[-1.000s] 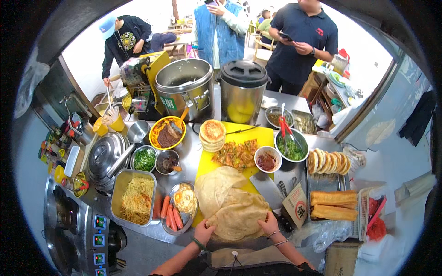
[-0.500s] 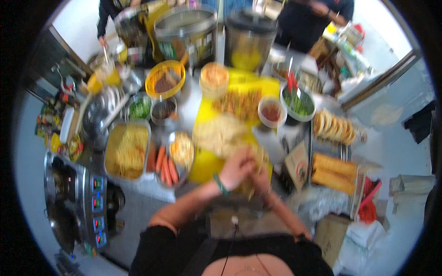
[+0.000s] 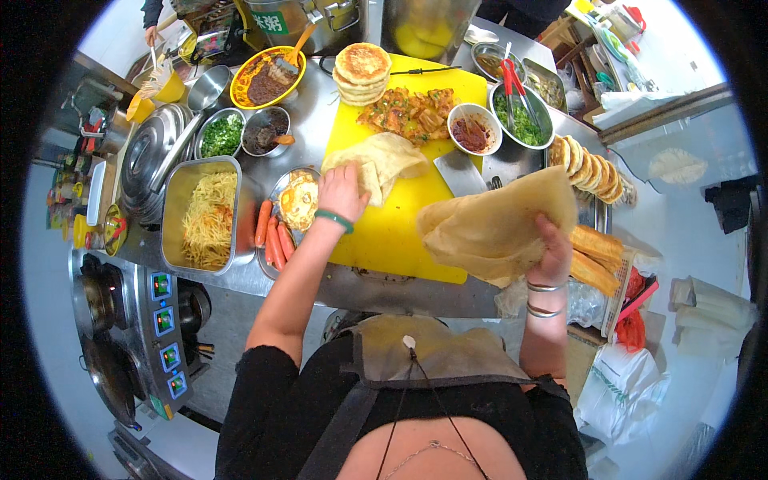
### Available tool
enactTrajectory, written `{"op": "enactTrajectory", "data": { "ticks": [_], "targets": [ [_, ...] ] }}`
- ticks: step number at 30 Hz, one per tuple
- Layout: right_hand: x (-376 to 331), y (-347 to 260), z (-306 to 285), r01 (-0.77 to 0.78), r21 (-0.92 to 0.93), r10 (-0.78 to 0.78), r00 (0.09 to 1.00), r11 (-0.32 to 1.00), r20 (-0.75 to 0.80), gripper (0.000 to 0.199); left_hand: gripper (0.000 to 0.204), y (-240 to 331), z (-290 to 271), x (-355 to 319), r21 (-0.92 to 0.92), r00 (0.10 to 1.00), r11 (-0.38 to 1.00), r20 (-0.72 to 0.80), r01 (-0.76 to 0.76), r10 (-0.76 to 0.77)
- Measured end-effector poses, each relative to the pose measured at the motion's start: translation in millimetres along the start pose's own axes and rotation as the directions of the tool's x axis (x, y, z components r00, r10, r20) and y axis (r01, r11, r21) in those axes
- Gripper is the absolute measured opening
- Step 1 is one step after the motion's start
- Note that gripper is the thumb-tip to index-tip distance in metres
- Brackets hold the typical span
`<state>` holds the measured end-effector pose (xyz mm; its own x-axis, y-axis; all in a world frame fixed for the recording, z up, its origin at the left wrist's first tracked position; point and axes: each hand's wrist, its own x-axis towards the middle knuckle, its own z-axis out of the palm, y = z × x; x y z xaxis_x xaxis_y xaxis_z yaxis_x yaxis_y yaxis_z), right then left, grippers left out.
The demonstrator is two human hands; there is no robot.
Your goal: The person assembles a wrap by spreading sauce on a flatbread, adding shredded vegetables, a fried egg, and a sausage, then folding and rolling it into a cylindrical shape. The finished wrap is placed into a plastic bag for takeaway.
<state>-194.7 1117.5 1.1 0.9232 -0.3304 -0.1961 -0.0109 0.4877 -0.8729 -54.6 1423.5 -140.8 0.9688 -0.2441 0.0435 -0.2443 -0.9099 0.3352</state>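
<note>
Above the right edge of the yellow board [image 3: 378, 252], right hand [image 3: 552, 252] holds up one thin flatbread [image 3: 496, 228], its edge pinched between thumb and fingers. Left hand [image 3: 342, 194] lies fingers bent on folded flatbread [image 3: 394, 164] on the board; can't tell if it's pinching. Further up the board: one pile of chopped filling [image 3: 406, 114], one stack of round breads [image 3: 362, 66], one bowl of red sauce [image 3: 474, 130]. One cleaver [image 3: 458, 172], blade at the board's right edge. Left: four sausages [image 3: 276, 238] beside fried egg [image 3: 299, 198], one tub of shreds [image 3: 210, 220]. Two bowls of chopped greens [image 3: 220, 136], one each side. Right: two dough sticks [image 3: 594, 260], row of round breads, count unclear. Steel counter [image 3: 298, 138], tight stall; cooker at left with four control panels [image 3: 164, 320]. Writing: green label [image 3: 270, 22], white characters, on steel pot [image 3: 306, 42]; green print on white bag [image 3: 616, 392], too small to read.
</note>
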Motion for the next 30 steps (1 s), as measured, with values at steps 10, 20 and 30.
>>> {"op": "enactTrajectory", "data": {
  "ticks": [10,20,30],
  "targets": [
    [-23.6,-17.6,-27.7,0.142,0.095,-0.125,0.978,0.985,-0.166,0.042,0.012,16.4,-75.6,9.5,-0.407,0.964,0.88,-0.203,-0.243,0.173],
    [-25.5,-7.9,-39.5,0.106,0.24,-0.073,0.987,0.965,-0.144,0.045,0.022,78.2,-154.4,73.3,-0.828,0.953,0.479,-0.208,-0.291,0.219],
    [-11.4,-2.9,-26.1,0.0,0.246,0.024,0.995,0.969,-0.095,0.038,0.023,126.2,-191.0,46.0,-0.302,0.846,0.858,0.217,-0.415,0.486]
  ]
}}
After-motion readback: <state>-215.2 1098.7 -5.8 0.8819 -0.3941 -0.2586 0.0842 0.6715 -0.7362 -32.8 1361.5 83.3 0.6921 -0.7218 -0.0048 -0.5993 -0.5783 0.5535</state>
